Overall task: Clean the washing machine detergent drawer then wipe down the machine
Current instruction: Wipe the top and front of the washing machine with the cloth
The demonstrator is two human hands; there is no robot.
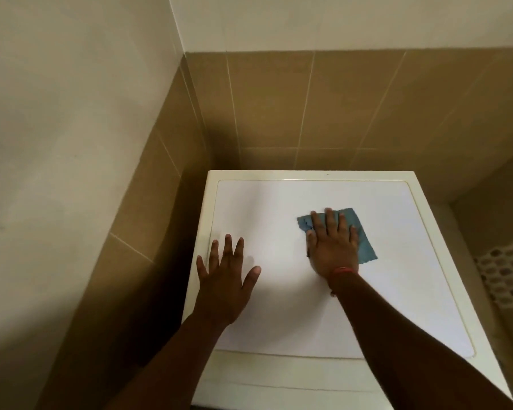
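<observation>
Your right hand (333,247) flat, fingers together, pressing blue cloth (365,232) onto washing machine top (279,208), right of centre. Your left hand (225,279) splayed flat near left edge, holding nothing.

No writing, brand, number or sign can be read anywhere in this view. The white top of the washing machine (308,306) is plain, and the blue cloth (365,241) carries no label.

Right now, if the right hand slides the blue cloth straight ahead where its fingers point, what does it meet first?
Probably only bare lid: the right hand on the blue cloth would cross the washing machine top, reach its raised back rim, then the tiled wall.
</observation>
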